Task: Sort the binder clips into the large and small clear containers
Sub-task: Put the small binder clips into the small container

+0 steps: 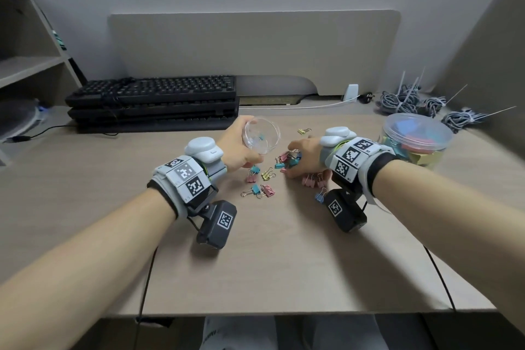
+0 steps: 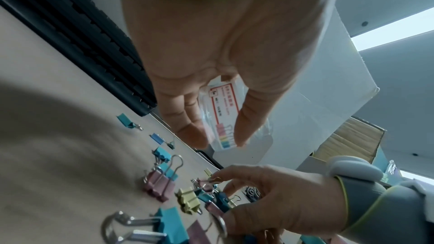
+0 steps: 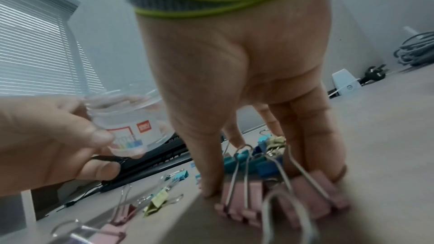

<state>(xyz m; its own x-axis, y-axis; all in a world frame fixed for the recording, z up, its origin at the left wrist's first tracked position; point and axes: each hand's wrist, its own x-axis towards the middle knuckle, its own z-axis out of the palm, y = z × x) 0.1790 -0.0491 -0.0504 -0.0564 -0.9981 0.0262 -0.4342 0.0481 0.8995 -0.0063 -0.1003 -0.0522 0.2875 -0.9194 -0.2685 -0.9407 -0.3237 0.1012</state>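
My left hand (image 1: 238, 148) grips the small clear container (image 1: 261, 136), lifted off the desk and tilted with its mouth toward the right; a teal clip lies inside. In the left wrist view its labelled wall (image 2: 223, 114) sits between my thumb and fingers. My right hand (image 1: 304, 159) is curled round a heap of pink, teal and blue binder clips (image 1: 288, 160) on the desk. In the right wrist view my thumb and fingers (image 3: 317, 155) close on large pink clips (image 3: 305, 198). The large clear container (image 1: 417, 139), holding coloured clips, stands at the right.
Loose clips (image 1: 258, 190) lie between my hands, and one yellow clip (image 1: 304, 131) lies farther back. Stacked black keyboards (image 1: 153, 102) sit behind my left hand. Bundled grey cables (image 1: 426, 102) lie at the back right, behind the large container.
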